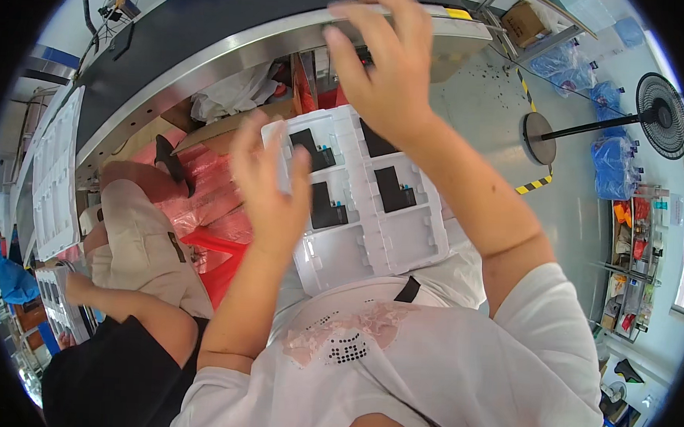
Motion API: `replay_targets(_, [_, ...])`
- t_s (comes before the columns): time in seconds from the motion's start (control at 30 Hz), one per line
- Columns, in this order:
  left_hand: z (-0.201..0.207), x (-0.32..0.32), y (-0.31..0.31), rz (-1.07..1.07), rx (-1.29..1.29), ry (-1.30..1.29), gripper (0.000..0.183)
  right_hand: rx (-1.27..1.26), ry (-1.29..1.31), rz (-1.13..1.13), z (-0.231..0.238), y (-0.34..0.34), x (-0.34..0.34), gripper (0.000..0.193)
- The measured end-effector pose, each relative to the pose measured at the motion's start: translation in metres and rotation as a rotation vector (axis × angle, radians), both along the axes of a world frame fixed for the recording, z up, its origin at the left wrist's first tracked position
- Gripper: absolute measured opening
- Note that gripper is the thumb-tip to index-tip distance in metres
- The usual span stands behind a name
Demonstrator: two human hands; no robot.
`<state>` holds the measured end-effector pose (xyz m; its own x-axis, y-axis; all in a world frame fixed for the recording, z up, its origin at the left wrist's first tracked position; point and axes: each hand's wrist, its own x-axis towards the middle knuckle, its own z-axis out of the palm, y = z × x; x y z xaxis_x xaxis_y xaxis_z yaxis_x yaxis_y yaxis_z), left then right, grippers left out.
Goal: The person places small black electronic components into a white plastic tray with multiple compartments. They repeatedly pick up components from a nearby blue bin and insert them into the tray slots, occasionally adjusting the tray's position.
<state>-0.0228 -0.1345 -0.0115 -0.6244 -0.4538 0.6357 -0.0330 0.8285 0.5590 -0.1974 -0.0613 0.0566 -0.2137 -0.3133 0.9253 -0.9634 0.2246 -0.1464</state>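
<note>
A white plastic tray (413, 243) with moulded compartments rests across my lap. Flat black L-shaped pieces with small blue-green tabs lie in several of its compartments, such as one black piece (389, 191) at the right; the near compartments hold none. My left hand (271, 184), blurred by motion, is raised at the tray's left edge with its fingers apart and nothing visible in them. Beyond the tray's far side, my right hand (390, 70) reaches up over the metal edge of the conveyor (266, 33). Its fingers are spread, and I see nothing held. My right wrist hides part of another black piece.
At the left sits another person (147, 228), whose hand touches a white tray (52, 296). Another white tray (56, 178) leans by the conveyor. Red plastic sheeting (217, 181) lies below. A black standing fan (540, 138) and blue-wrapped bottles (615, 160) stand right.
</note>
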Motion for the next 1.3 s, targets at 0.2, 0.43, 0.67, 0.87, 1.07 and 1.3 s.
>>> replay_targets(0.2, [0.096,-0.079,-0.153,0.442,-0.409,0.269,0.057,0.429,-0.453,-0.229,0.035,-0.125,-0.062,0.043])
replay_targets(0.43, [0.078,-0.138,-0.246,0.835,-0.173,-0.708,0.06,0.568,-0.513,-0.62,0.018,-0.162,-0.092,0.047])
replay_targets(0.67, [0.072,-0.143,-0.218,0.641,-0.231,-0.47,0.044,-0.079,-0.538,0.029,0.005,-0.085,-0.123,0.023])
replay_targets(0.87, [0.073,-0.037,-0.054,-0.083,0.27,0.01,0.026,0.084,-1.226,0.485,0.023,0.096,-0.002,0.023])
replay_targets(1.07, [0.016,0.066,0.035,-0.522,0.655,-0.648,0.019,0.715,-1.677,0.402,-0.065,0.19,0.064,0.022])
replay_targets(1.3, [-0.075,0.107,0.074,-0.344,-0.186,-0.477,0.033,0.545,-0.746,0.201,-0.102,0.214,0.12,0.028])
